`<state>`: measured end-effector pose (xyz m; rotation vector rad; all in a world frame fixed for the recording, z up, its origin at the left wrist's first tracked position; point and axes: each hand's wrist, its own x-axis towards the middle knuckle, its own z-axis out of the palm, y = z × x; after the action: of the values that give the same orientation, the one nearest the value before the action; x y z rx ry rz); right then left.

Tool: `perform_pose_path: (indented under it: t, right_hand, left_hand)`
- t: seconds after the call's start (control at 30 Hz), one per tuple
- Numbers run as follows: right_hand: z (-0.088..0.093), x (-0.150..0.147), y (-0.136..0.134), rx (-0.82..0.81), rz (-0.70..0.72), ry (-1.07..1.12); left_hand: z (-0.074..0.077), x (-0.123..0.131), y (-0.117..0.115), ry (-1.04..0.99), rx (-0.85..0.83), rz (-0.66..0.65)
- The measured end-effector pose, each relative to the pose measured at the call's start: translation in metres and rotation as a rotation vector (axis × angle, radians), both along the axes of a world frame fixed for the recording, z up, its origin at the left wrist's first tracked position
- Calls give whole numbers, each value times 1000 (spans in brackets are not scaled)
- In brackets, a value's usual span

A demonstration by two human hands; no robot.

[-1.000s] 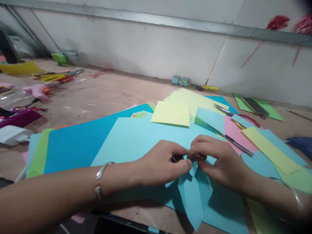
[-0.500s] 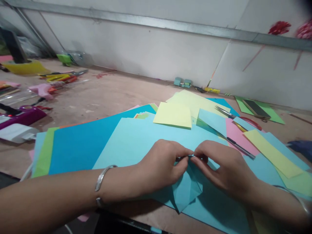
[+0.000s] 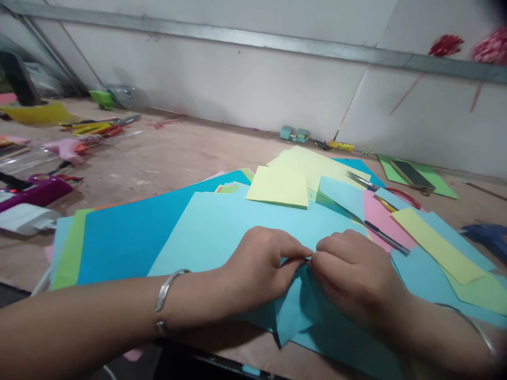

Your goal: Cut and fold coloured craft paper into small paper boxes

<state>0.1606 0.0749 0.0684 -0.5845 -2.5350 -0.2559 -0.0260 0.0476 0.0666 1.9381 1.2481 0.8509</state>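
Observation:
A light-blue folded paper (image 3: 295, 309) hangs point-down beneath my fingertips, above larger light-blue sheets (image 3: 198, 237). My left hand (image 3: 263, 261) pinches its upper edge between thumb and forefinger. Close beside it, my right hand (image 3: 356, 269) has its fingers curled in, closed on the same paper; its fingertips are partly hidden. The two hands nearly touch at the top of the fold. Just beyond them lies a folded pale-yellow paper (image 3: 279, 187). A pen (image 3: 386, 238) rests on pink and blue paper to the right of my right hand.
Scissors (image 3: 402, 196) lie on the papers at the back right, near a dark blue glue gun (image 3: 487, 237). On the left are a purple power strip (image 3: 43, 189), a white plug (image 3: 27, 218) and a pink glue gun (image 3: 67, 149). A wall (image 3: 222, 79) closes off the back.
My right hand's fingers have curled in more tightly at the paper's top edge, and that hand has turned slightly. My left hand keeps its pinch. The view has shifted a little.

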Motion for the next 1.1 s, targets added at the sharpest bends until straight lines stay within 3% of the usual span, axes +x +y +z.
perform_pose_path:
  t: [0.17, 0.27, 0.33, 0.57, 0.73, 0.9, 1.1]
  right_hand:
    - [5, 0, 8, -181, -31, 126]
    - [9, -2, 10, -246, 4, 199]
    - [9, -2, 11, -257, 12, 203]
    - [-1, 2, 16, -233, -57, -20]
    - [-3, 3, 17, -177, -33, -9]
    - [-1, 3, 16, -293, -27, -53]
    - [-3, 3, 10, -35, -51, -149]
  left_hand:
    - [10, 0, 6, -578, -571, 111]
    - [5, 1, 11, -940, -957, 6]
    - [1, 3, 13, -1058, -1090, -81]
    - [-5, 4, 11, -1014, -1129, 41]
    - [-4, 3, 10, -967, -1144, -31]
    - [-8, 4, 11, -978, -1197, -62]
    - [-13, 4, 10, -1004, -1193, -53]
